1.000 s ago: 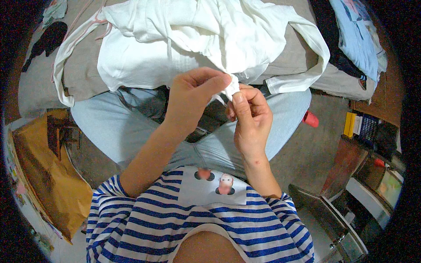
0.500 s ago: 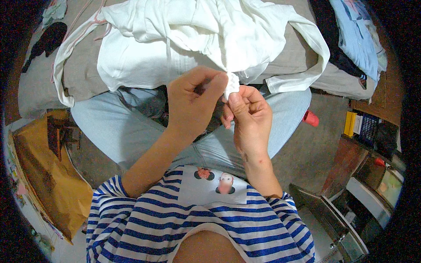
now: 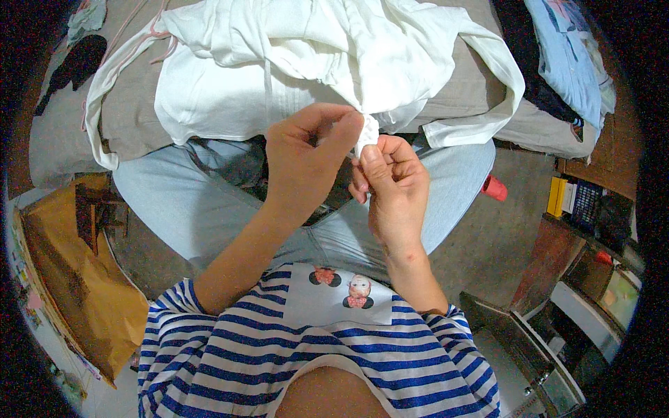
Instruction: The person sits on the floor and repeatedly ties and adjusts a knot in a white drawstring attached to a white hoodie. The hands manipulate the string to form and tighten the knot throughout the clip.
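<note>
A white long-sleeved garment (image 3: 293,76) lies spread over the bed in front of me, its two sleeves reaching out to either side. One gathered bit of its white fabric (image 3: 367,132) is drawn toward me and bunched up between both hands. With thumb and fingers closed, my left hand (image 3: 310,150) pinches the upper left of this bunch. My right hand (image 3: 391,171) grips the bunch's lower end between thumb and forefinger, the other fingers curled. The two hands almost touch above my lap. Whatever small detail sits inside the bunch is hidden by the fingers.
Light blue jeans (image 3: 167,202) cover my spread knees at the bed (image 3: 481,90). Pale blue clothing (image 3: 568,63) lies at the far right. A red cup-like object (image 3: 494,188) stands on the floor to the right, and brown paper (image 3: 87,279) leans at the left.
Both hands stay on the bunched fabric. My right hand has shifted very slightly left, and the bunch looks a little flatter between the fingers.
</note>
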`<act>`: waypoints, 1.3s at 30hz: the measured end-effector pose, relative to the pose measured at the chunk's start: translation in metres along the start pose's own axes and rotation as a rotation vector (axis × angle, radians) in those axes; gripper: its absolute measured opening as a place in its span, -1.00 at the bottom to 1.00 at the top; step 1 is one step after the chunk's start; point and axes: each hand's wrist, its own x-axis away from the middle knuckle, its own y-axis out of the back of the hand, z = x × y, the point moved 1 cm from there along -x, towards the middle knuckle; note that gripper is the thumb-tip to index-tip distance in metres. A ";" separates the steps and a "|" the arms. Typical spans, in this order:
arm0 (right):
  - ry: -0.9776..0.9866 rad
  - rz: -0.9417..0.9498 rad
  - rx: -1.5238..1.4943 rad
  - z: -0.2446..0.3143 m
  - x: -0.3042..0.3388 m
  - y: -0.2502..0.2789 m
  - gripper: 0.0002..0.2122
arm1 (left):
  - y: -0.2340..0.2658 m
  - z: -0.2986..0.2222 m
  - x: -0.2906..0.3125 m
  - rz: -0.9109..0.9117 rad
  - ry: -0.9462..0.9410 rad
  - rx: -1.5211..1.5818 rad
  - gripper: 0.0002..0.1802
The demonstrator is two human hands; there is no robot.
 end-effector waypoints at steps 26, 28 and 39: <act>-0.066 0.015 -0.024 0.016 -0.002 0.005 -0.87 | 0.074 -0.060 -0.014 0.080 -0.970 -1.059 -0.79; -0.071 0.020 -0.037 0.016 -0.002 0.004 -0.88 | 0.073 -0.053 -0.017 0.080 -0.974 -1.083 -0.79; -0.081 0.015 0.001 0.011 -0.003 0.002 -0.92 | 0.043 -0.031 0.004 -0.282 -0.754 -0.704 -0.81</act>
